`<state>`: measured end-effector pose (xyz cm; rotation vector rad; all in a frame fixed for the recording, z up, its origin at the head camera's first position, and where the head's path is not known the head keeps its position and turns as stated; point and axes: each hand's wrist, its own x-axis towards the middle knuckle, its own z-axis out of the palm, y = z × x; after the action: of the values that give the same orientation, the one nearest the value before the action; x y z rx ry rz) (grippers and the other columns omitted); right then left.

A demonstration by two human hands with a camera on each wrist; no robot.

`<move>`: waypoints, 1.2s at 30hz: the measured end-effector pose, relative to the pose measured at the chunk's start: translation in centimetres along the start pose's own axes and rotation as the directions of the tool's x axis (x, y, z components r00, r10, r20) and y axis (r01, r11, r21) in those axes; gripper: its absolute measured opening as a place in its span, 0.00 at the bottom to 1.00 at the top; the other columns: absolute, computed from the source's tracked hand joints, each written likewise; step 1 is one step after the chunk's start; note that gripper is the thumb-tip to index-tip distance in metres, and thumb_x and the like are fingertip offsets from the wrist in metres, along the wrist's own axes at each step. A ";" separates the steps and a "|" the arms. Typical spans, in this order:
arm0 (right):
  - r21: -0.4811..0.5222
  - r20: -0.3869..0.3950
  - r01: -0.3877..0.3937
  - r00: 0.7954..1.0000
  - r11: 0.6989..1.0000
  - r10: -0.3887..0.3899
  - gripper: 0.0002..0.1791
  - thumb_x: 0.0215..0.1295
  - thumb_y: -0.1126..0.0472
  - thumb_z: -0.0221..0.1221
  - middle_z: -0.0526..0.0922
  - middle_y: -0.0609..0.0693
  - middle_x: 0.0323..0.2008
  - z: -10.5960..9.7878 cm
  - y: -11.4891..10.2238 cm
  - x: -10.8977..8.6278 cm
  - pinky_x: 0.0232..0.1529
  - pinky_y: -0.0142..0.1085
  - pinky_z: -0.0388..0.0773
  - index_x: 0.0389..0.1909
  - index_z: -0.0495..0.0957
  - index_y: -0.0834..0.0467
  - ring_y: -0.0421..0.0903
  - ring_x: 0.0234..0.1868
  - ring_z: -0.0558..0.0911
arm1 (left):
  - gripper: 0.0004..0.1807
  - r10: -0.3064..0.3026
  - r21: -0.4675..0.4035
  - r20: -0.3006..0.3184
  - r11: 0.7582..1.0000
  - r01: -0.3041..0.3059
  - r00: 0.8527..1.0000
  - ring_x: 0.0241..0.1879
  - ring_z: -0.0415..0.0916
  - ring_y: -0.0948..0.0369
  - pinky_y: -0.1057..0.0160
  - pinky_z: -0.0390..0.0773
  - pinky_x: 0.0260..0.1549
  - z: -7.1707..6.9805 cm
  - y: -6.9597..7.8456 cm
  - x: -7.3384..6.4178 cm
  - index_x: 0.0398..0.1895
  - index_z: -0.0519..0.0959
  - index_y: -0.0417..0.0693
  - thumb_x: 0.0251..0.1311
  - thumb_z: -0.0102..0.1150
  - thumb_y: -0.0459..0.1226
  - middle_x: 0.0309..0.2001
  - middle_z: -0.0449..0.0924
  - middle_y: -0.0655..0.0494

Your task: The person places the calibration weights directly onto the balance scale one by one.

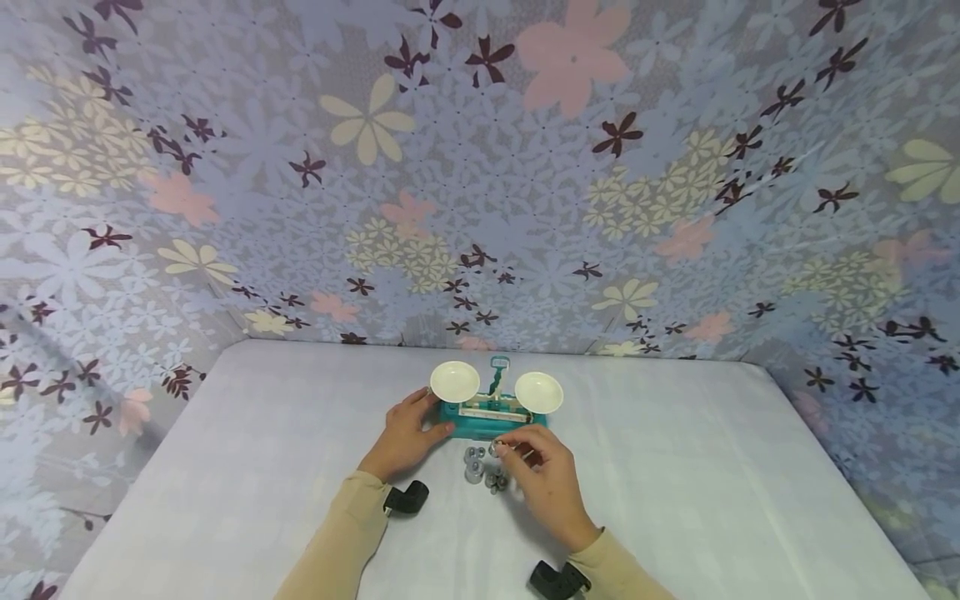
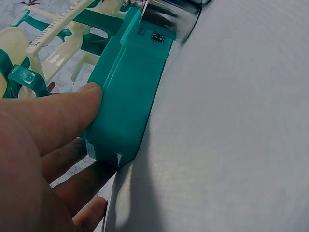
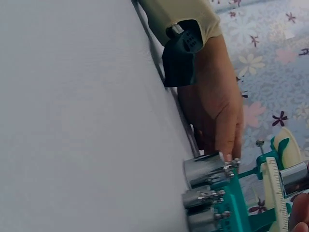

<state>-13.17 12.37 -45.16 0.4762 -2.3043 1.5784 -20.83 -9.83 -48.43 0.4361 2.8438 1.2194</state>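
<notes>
A teal balance scale (image 1: 472, 427) with two cream pans, the left pan (image 1: 454, 382) and the right pan (image 1: 538, 392), stands on the table. My left hand (image 1: 405, 437) holds the left end of its base (image 2: 128, 96), thumb on the front side and the other fingers around the end. Just in front of the scale, my right hand (image 1: 551, 483) pinches a small shiny metal weight (image 3: 293, 180) between thumb and fingers. Several knobbed metal weights (image 1: 474, 472) stand on the table between the hands, some partly hidden by the right hand.
White cloth covers the table (image 1: 697, 467). A flowered fabric wall (image 1: 480, 183) rises behind it and along both sides. Black wrist devices, one on the left wrist (image 1: 407, 498) and one on the right wrist (image 1: 557, 579), stick out from the tan sleeves.
</notes>
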 end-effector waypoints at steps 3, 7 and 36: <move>-0.012 -0.019 0.009 1.000 1.000 -0.009 0.05 0.61 0.59 0.61 0.78 0.44 0.36 0.0 0.9 0.3 0.28 0.31 0.75 0.37 0.81 0.51 0.41 0.31 0.77 | 0.33 0.013 0.011 -0.008 1.000 -0.013 1.000 0.68 0.52 0.51 0.43 0.46 0.63 0.1 -0.1 0.0 0.65 0.66 0.43 0.59 0.58 0.49 0.64 0.65 0.47; -0.004 -0.045 0.013 0.999 1.000 -0.013 0.05 0.61 0.55 0.61 0.77 0.42 0.35 -0.2 1.3 0.8 0.28 0.32 0.75 0.37 0.81 0.47 0.41 0.32 0.78 | 0.33 0.021 0.027 -0.016 0.999 -0.021 1.000 0.68 0.52 0.53 0.44 0.47 0.64 0.3 -0.4 0.2 0.65 0.66 0.45 0.58 0.58 0.49 0.64 0.66 0.49; -0.005 -0.160 -0.005 0.987 1.000 0.004 0.06 0.59 0.66 0.61 0.79 0.53 0.34 -2.1 -3.4 3.7 0.30 0.33 0.73 0.36 0.82 0.64 0.47 0.31 0.76 | 0.34 0.007 0.019 -0.009 1.000 -0.007 1.000 0.68 0.52 0.52 0.43 0.46 0.63 0.2 0.2 0.0 0.65 0.65 0.43 0.59 0.57 0.49 0.64 0.65 0.48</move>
<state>-14.92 12.86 -40.02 0.3303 -2.1901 1.5517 -20.73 -9.57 -48.50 0.4432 2.8662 1.1996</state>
